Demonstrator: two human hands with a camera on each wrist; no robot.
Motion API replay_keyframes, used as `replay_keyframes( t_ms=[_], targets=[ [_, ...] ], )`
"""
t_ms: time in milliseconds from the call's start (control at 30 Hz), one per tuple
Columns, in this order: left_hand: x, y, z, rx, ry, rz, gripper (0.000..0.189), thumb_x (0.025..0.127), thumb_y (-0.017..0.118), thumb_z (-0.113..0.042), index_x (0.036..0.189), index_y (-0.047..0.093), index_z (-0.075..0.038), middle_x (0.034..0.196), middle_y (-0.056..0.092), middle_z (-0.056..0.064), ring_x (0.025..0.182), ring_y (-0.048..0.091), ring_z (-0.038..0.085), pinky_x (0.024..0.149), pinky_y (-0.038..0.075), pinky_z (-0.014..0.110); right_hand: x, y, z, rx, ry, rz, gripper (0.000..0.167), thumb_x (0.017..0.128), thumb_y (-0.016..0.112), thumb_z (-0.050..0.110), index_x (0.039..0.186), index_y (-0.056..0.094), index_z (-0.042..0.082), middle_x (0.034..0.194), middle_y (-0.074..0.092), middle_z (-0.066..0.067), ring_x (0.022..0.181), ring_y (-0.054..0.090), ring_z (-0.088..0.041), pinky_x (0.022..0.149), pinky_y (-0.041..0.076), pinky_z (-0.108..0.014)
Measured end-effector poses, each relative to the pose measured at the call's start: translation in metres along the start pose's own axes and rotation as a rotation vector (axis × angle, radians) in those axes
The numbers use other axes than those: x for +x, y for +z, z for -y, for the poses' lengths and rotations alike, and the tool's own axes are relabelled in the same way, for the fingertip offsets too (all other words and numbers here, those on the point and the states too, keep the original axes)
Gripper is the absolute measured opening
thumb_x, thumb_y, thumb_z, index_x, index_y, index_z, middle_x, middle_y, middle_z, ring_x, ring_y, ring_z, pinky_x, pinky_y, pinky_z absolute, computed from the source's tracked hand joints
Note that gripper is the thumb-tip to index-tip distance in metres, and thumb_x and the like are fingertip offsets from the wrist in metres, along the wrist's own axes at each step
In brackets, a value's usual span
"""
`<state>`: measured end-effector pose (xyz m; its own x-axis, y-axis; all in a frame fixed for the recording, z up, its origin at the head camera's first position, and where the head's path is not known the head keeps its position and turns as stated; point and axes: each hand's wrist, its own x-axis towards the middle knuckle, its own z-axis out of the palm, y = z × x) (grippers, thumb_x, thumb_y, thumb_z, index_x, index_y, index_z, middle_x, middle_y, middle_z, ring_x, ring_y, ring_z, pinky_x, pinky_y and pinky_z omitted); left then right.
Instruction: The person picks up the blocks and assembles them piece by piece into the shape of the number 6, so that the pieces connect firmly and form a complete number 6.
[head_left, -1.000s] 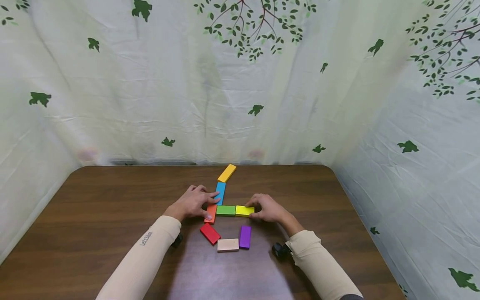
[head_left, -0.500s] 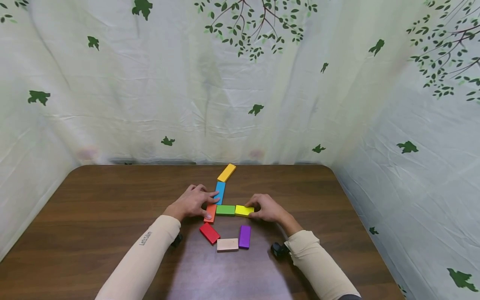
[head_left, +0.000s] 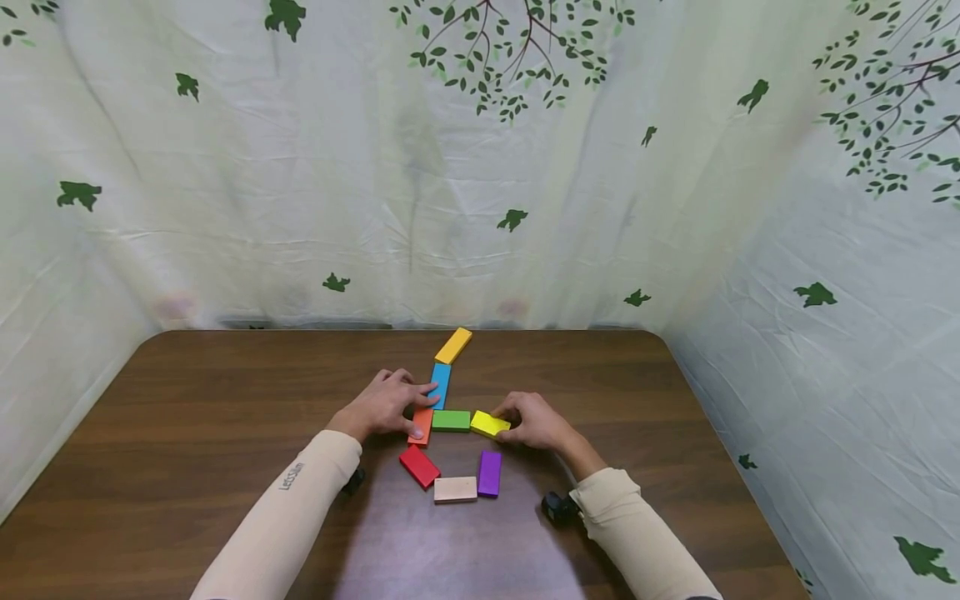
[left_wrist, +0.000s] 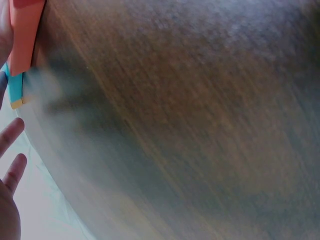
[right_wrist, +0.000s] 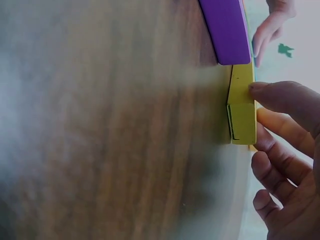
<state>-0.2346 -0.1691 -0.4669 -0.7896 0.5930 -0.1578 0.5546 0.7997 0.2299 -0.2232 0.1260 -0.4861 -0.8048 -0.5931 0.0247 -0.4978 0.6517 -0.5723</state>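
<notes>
My right hand [head_left: 536,419] pinches a yellow block [head_left: 486,424] between thumb and fingers; the right wrist view shows the thumb on the block's upper face [right_wrist: 242,117]. That block lies tilted, its left end at the right end of a green block [head_left: 452,421]. With the thumb on an orange block [head_left: 423,423] and a forefinger on a blue block [head_left: 442,382], my left hand [head_left: 382,406] rests at the left of the row. Its other fingers stay extended, as the left wrist view shows at the edge.
An amber block [head_left: 453,345] continues beyond the blue one at the table's far edge. Nearer me lie a red block [head_left: 419,467], a beige block [head_left: 455,490] and a purple block [head_left: 489,474]. A leaf-printed white curtain [head_left: 450,183] hangs behind the wooden table [head_left: 225,400].
The yellow block, level in line with the green one before, has turned so its right end points toward me. My right hand shifted slightly with it; my left hand stayed put.
</notes>
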Motion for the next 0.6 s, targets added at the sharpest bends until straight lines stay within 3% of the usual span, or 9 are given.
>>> replay_keyframes(
  t_ms=[600],
  targets=[
    [-0.0001, 0.0006, -0.0010, -0.011, -0.001, 0.002, 0.073, 0.075, 0.075, -0.050, 0.138, 0.054, -0.021, 0.148, 0.044, 0.001, 0.121, 0.040, 0.030, 0.101, 0.026, 0.052, -0.0085, 0.0087, 0.0049, 0.019, 0.020, -0.065, 0.030, 0.075, 0.082, 0.018, 0.101, 0.075, 0.005, 0.080, 0.061, 0.004, 0.073, 0.052, -0.009, 0.066, 0.045, -0.023]
  ],
)
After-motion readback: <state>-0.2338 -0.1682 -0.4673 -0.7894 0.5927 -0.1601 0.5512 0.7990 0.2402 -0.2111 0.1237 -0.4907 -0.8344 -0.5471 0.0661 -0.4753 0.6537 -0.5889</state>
